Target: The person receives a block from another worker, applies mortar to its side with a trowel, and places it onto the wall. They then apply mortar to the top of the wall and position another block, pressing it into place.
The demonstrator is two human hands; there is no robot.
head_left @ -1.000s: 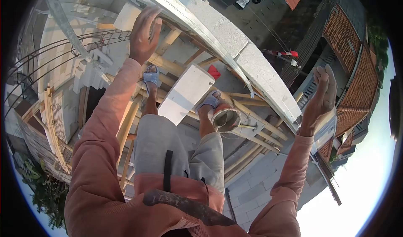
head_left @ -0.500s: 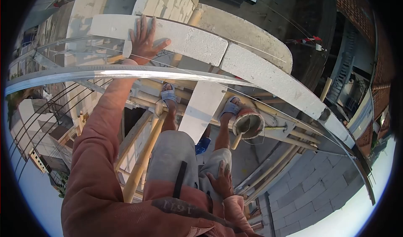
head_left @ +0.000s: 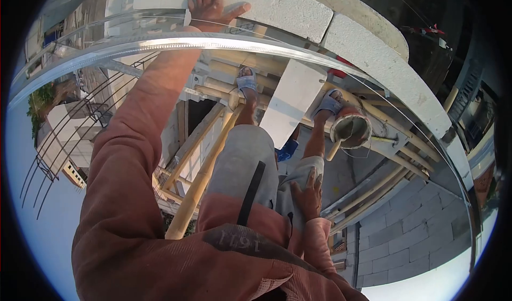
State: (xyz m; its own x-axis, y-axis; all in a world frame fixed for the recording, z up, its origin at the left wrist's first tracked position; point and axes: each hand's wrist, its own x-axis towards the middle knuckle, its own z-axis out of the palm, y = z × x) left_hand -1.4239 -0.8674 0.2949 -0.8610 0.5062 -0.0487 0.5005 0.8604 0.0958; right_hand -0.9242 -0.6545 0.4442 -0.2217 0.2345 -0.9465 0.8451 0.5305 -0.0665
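My left hand [head_left: 216,6] lies with spread fingers on a white lightweight block [head_left: 282,10] in the top course of a wall. Nothing is held in it. On the grey shorts at my right thigh [head_left: 298,175] rests my right hand [head_left: 308,197], its fingers stretched out. Between my sandalled feet a loose white block [head_left: 290,103] lies slanted across the bamboo poles. A bucket [head_left: 368,133] with grey mortar stands beside my right foot, and a wooden handle [head_left: 334,150] sticks out of it.
Bamboo scaffold poles [head_left: 200,178] run below me, with gaps showing a drop. A long shiny metal strip [head_left: 160,45] crosses in front, and a thin string runs along the wall. Bent rebar [head_left: 50,165] juts out at left. A grey block wall [head_left: 410,231] stands lower right.
The view has tilted, so the wall, blocks and bucket appear higher and further right. My left hand stays on the wall block and my right hand stays on the thigh.
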